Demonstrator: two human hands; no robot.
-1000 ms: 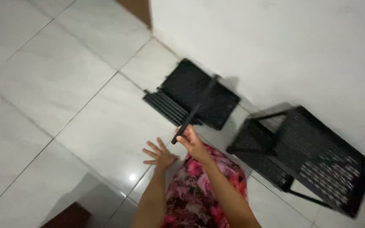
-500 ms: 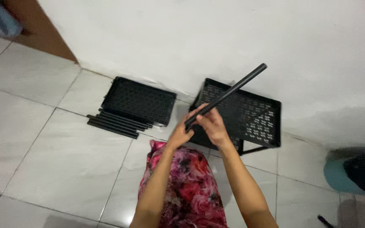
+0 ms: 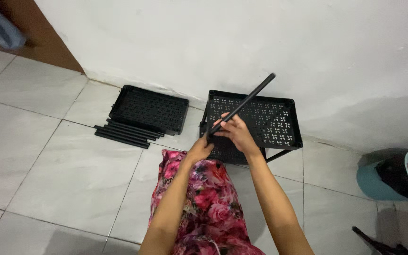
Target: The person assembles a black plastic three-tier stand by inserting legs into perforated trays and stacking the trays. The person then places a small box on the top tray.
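Right hand [image 3: 238, 133] grips 1 black rod [image 3: 244, 103] tilted above the perforated shelf [image 3: 279, 123]; left hand [image 3: 200, 150] pinches its lower end.

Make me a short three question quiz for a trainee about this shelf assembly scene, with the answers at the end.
1. True or false: both hands grip the black rod.
2. What lies on the floor beside the flat black tray? A) loose black rods B) a hammer C) a cloth
3. What stands below the rod?

Key: 1 true, the left hand at its lower end, the right hand just above. 2 A, the loose black rods. 3 The perforated black shelf unit.
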